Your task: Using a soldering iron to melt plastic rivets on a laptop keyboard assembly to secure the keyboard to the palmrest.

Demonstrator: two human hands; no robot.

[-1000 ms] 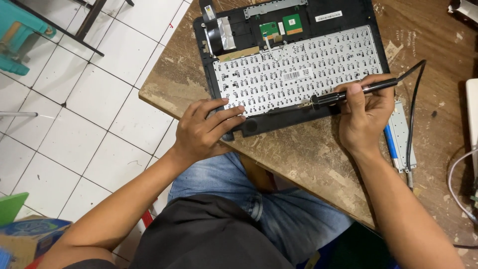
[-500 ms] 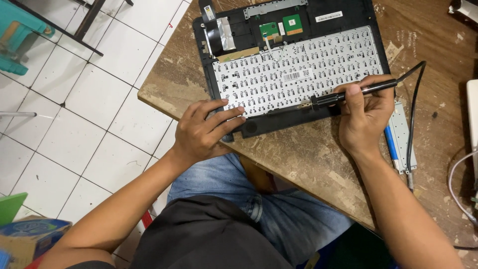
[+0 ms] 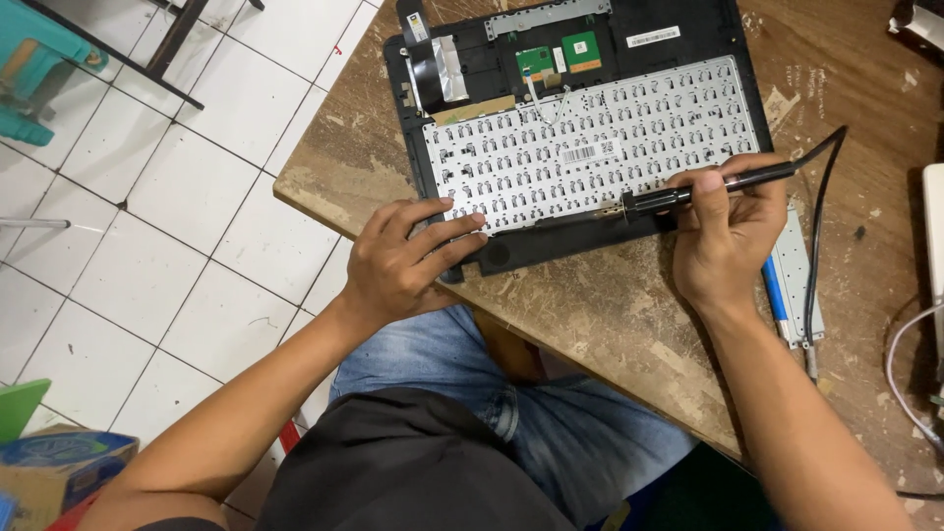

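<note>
Both hands work at the near edge of an opened laptop shell [image 3: 492, 59] lying on the worn wooden desk [image 3: 610, 324]. Left hand [image 3: 403, 261] lies flat and open, fingertips pressing the lower left corner of the keyboard's metal backplate [image 3: 590, 143]. Right hand [image 3: 723, 231] is clamped around a black soldering iron [image 3: 688, 194]. Its long axis runs nearly level, tip pointing left toward the left hand, cord [image 3: 816, 226] trailing off right.
</note>
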